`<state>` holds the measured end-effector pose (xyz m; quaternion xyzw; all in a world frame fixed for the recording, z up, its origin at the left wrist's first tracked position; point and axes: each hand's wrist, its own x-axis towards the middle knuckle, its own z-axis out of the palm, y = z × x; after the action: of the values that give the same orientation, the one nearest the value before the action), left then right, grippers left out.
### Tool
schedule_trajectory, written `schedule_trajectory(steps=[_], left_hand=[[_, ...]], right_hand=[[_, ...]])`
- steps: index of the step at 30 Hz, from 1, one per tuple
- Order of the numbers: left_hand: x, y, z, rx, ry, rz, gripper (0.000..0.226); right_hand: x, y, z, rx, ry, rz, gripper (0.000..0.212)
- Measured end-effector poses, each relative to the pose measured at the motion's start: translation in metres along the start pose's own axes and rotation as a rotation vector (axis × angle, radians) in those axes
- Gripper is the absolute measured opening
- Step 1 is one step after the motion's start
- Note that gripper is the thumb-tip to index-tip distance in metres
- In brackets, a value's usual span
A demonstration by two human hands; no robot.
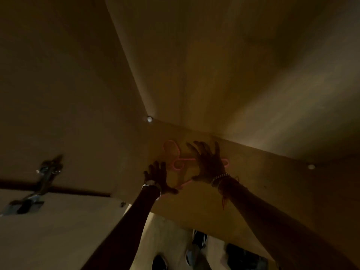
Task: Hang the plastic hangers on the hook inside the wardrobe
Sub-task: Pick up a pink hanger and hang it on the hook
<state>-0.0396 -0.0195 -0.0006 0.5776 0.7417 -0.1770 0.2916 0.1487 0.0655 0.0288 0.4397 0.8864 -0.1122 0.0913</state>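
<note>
The view is dim and looks up into the wardrobe. A pink plastic hanger (178,166) lies against the wooden panel (272,172), with its hook loop up and to the left. My right hand (208,162) is spread over the hanger's middle, fingers splayed and thumb by its lower bar. I cannot tell if it grips. My left hand (157,177) is lower left with its fingers apart and its thumb near the lower bar's end. No wardrobe hook shows clearly.
A metal door hinge (45,173) sits at the left on the wardrobe side. Two pale round caps (149,119) mark the panel joints. Dark, unclear items (198,240) lie below between my forearms. Wooden walls close in all round.
</note>
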Motion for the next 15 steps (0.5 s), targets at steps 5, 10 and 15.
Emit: schedule_trajectory(steps=[5, 10, 15], left_hand=[[0.011, -0.004, 0.008, 0.018, 0.042, 0.079, 0.129], [0.019, -0.005, -0.006, -0.100, 0.054, 0.125, 0.121], [0.014, -0.003, -0.026, -0.034, 0.119, 0.197, 0.118]], right_hand=[[0.009, 0.000, 0.026, -0.008, -0.098, 0.011, 0.133], [0.014, 0.003, 0.037, 0.022, -0.182, 0.072, 0.129], [0.000, 0.006, 0.032, 0.117, -0.129, 0.169, 0.107]])
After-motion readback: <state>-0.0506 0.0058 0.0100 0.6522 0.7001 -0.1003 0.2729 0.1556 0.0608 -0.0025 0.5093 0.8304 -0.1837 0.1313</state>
